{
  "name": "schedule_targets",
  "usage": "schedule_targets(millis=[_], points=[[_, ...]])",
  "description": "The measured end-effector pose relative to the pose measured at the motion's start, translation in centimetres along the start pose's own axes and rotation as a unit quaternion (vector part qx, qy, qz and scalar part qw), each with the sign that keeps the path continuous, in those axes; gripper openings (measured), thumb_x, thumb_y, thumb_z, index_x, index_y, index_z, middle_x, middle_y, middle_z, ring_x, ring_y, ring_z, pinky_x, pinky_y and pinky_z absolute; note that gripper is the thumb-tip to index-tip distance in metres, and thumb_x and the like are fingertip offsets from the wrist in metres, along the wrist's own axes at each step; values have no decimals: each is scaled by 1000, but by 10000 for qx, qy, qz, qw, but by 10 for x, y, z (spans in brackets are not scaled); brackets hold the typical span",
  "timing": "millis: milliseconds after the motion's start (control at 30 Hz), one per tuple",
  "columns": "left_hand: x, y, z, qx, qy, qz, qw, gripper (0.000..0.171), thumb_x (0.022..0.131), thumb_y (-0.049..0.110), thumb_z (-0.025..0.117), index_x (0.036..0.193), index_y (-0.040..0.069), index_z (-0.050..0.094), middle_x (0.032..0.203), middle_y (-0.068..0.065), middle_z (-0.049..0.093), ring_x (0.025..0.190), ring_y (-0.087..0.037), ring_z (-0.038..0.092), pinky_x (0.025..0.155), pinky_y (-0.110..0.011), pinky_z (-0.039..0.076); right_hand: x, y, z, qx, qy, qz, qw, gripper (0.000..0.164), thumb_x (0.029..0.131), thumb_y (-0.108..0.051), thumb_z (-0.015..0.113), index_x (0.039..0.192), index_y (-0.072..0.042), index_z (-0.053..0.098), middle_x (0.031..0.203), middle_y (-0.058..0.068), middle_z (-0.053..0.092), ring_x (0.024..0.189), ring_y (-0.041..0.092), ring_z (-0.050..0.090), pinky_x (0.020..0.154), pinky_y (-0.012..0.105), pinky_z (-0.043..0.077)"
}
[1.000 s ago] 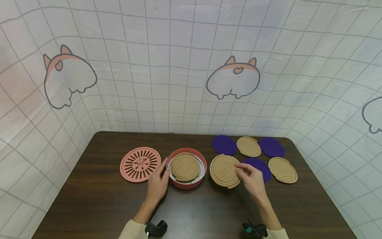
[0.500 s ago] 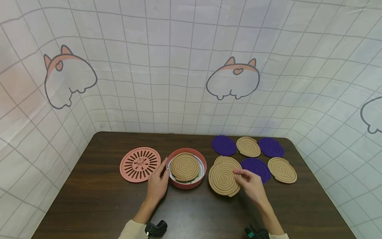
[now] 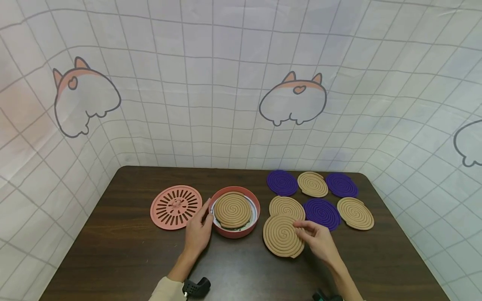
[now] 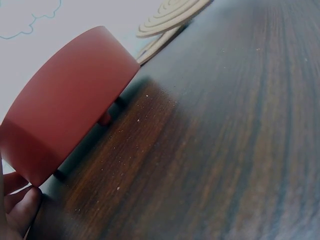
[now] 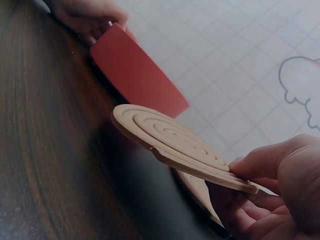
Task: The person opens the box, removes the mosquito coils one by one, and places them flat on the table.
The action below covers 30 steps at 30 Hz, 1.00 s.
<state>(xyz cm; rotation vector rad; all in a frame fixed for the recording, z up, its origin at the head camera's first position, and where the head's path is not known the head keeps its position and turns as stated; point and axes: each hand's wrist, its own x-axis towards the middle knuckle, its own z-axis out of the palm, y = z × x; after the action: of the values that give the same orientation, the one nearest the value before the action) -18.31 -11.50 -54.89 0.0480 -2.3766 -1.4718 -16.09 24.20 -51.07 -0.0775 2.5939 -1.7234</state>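
My right hand pinches a tan mosquito coil at its right edge, thumb on top and fingers beneath in the right wrist view. This spiral disc hangs tilted above the table, overlapping another tan coil in the head view. My left hand rests against the left wall of a round red tin, its fingers fairly straight along the rim. Inside the tin lies one more tan coil over a white patterned bottom. In the left wrist view, fingertips touch the red wall low down.
A pink slotted lid lies left of the tin. To the right are purple coils and tan coils flat on the dark wood table. A white checked cloth hangs behind.
My right hand has drawn its mosquito coil toward me, uncovering more of the tan coil beneath. The left hand and the tin have stayed in place.
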Motion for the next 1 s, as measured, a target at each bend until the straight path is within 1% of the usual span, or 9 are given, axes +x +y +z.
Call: schedule_targets(millis=[100, 167, 267, 300, 433, 533, 633, 833, 1000], points=[[0, 0, 0, -20, -27, -32, 10000, 46, 98, 14, 55, 144, 16, 56, 127, -9, 69, 56, -6, 34, 57, -25, 32, -2, 3, -2, -53, -143, -30, 9999, 26, 92, -16, 72, 113, -1, 73, 113, 17, 74, 85, -2, 64, 76, 17, 50], [0, 0, 0, -20, -42, -60, 10000, 46, 98, 14, 55, 144, 16, 56, 109, -10, 72, 54, -4, 32, 55, -24, 31, -2, 5, -3, -39, -252, -65, 9997, 27, 92, -16, 71, 114, -1, 72, 115, 19, 73, 86, -1, 66, 75, 17, 52], [0, 0, -1, -2, -51, -80, 10000, 46, 98, 14, 55, 145, 16, 56, 87, -10, 66, 53, -4, 31, 55, -24, 30, -3, 9, -6, 24, -422, -180, 9989, 28, 93, -15, 70, 116, 1, 71, 120, 22, 71, 90, -1, 68, 76, 18, 53], [0, 0, 0, 11, -52, -87, 9999, 46, 98, 14, 55, 145, 17, 56, 87, -10, 65, 53, -4, 31, 55, -24, 30, -3, 10, -7, 40, -464, -234, 9986, 29, 93, -14, 70, 117, 2, 70, 121, 24, 70, 93, -1, 68, 77, 18, 53], [1, 1, -1, 38, -58, -121, 9999, 47, 99, 14, 54, 145, 17, 56, 97, -11, 69, 53, -5, 31, 54, -24, 31, -3, 15, -11, 173, -631, -360, 9972, 36, 92, -8, 70, 125, 6, 63, 118, 28, 69, 88, 1, 69, 73, 20, 54], [0, 1, -1, 70, -48, -118, 9999, 46, 99, 15, 54, 145, 17, 56, 126, -8, 70, 58, -6, 37, 58, -24, 33, -3, 17, -15, 305, -829, -207, 9959, 46, 92, -6, 69, 133, 9, 54, 108, 28, 70, 77, 3, 67, 67, 22, 54], [0, 2, 0, 55, -39, -94, 9999, 46, 99, 14, 54, 145, 17, 56, 142, -6, 61, 60, -10, 38, 59, -25, 34, -3, 16, -20, 390, -1007, 61, 9941, 53, 92, -8, 69, 137, 10, 49, 106, 25, 70, 74, 5, 68, 67, 23, 54], [0, 2, 0, 26, -21, -58, 10000, 46, 99, 14, 54, 145, 16, 56, 144, -6, 59, 63, -11, 41, 61, -25, 35, -3, 15, -28, 301, -1218, 269, 9917, 53, 93, -11, 68, 137, 11, 50, 114, 28, 69, 83, 9, 72, 70, 24, 57], [0, 1, 1, 51, 33, 3, 10000, 46, 98, 14, 54, 144, 15, 57, 143, -8, 60, 65, -13, 42, 62, -26, 36, -2, 15, -32, -5, -1147, 240, 9931, 49, 93, -12, 69, 135, 10, 55, 112, 24, 70, 84, 6, 69, 71, 23, 55]])
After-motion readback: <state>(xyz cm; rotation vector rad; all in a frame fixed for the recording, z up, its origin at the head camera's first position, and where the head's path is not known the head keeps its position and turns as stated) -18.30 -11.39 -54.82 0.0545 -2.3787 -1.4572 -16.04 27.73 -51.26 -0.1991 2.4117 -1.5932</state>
